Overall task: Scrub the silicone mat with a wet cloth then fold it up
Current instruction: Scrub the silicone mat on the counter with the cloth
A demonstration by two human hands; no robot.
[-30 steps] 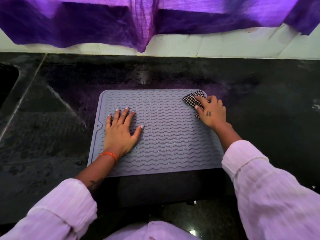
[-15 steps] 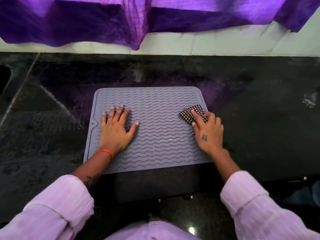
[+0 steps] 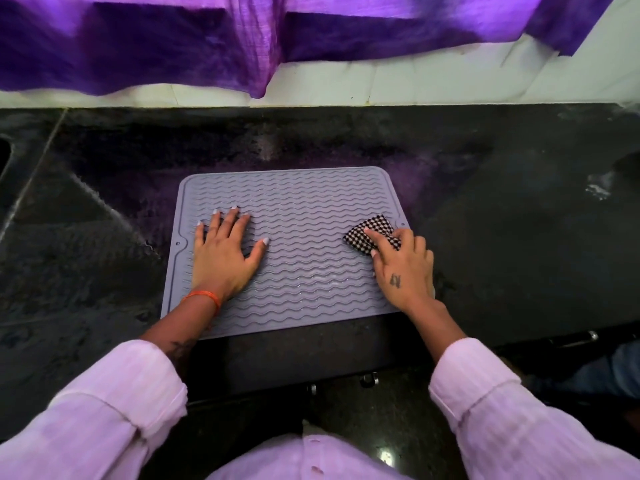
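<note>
Right hand (image 3: 403, 268) presses one checked cloth (image 3: 372, 234) onto the right side of one grey silicone mat (image 3: 304, 202), fingers curled on it. Left hand (image 3: 223, 252) lies spread flat, holding the mat on the black counter (image 3: 519, 237). If that hand lifts, the mat might slide.

Pale lilac shirt here, finely ribbed, with long sleeves ending in stitched cuffs pushed up the forearms. An orange thread band (image 3: 204, 296) circles the left wrist, and a dark tattoo shows just above the left cuff. The right hand (image 3: 403, 268) carries a small dark tattoo (image 3: 395, 279) on its back. Nails painted pale.
</note>
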